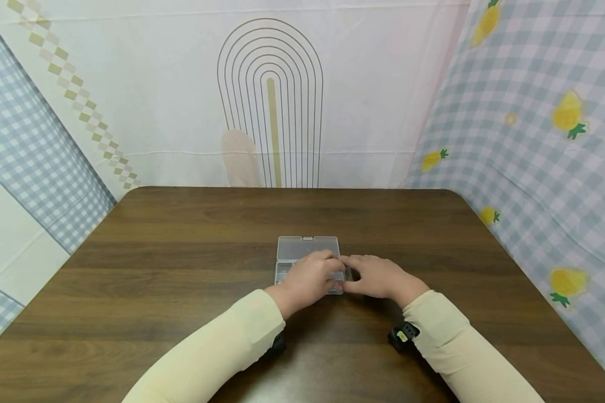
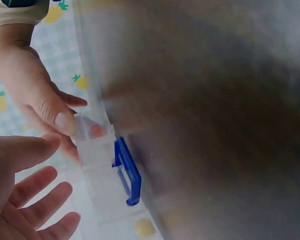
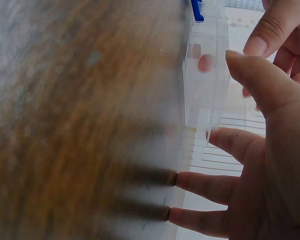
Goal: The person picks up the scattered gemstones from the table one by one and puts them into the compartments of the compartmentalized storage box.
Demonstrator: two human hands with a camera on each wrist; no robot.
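Note:
A clear plastic compartment box lies on the brown table with its lid folded back. Inside it, a small red piece shows through the right end and a yellow round piece toward the left. A blue handle-shaped plastic piece shows at the front side. My right hand holds the box's right end between thumb and index finger, two other fingertips resting on the table. Over the compartments hovers my left hand, thumb and fingers apart with nothing seen between them.
The wooden table extends around the box on all sides. A white patterned cloth hangs behind it and a blue checked cloth on the right. Black straps with cameras sit at the wrists.

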